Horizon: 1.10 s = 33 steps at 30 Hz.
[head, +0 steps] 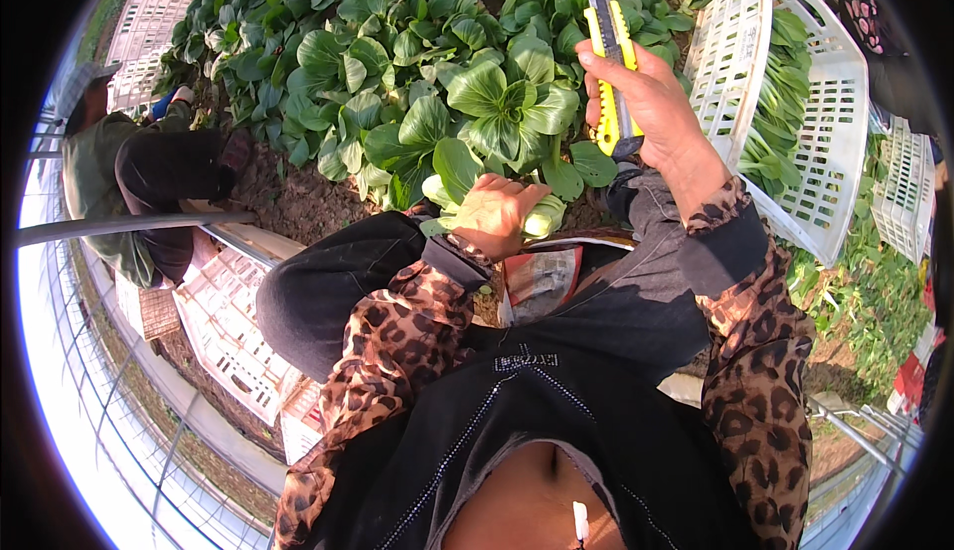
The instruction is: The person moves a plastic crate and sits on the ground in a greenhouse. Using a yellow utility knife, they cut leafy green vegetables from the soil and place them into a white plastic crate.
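My right hand (647, 106) grips a yellow snap-off utility knife (613, 103), its blade out and pointing away from me. Between my knees, my left hand (493, 211) is closed around a head of bok choy (542, 216); the pale stem base shows at its right side and leaves at its left. Just beyond my left hand stand leafy bok choy plants (501, 106), their bases mostly hidden by leaves. To the right of my right hand, a white plastic crate (734, 51) leans tilted, with bok choy (779, 103) lying inside.
A co-worker (127, 170) sits low at the left near another white crate (149, 36). More crates are at lower left (231, 334) and far right (905, 185). A metal pole (134, 228) juts in from the left. Another person's patterned sleeve (864, 13) shows at upper right.
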{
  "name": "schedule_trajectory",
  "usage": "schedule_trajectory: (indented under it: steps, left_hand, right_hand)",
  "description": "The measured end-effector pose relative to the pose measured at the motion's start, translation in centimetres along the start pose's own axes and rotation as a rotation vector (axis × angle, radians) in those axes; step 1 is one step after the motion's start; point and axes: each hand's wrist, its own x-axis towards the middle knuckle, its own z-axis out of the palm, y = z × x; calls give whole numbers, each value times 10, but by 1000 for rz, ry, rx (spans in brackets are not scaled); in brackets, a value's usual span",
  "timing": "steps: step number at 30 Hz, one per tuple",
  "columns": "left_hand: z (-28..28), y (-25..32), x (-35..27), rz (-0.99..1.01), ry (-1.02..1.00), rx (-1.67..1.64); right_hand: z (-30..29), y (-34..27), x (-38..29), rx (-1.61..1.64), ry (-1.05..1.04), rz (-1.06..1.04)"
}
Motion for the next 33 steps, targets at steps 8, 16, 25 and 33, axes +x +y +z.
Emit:
schedule_trajectory:
  steps: [8,16,25,33]
  left_hand:
    - [18,-3,-5,-62,-124,37]
    - [20,-5,-7,-115,-261,63]
    - [23,-4,-3,-146,-319,70]
    - [22,-5,-4,-138,-289,79]
  right_hand:
    - [-4,0,1,-3,-18,18]
    - [2,-5,-2,-22,7,27]
    - [4,-4,-3,-68,14,44]
    - [6,-4,-2,-70,11,34]
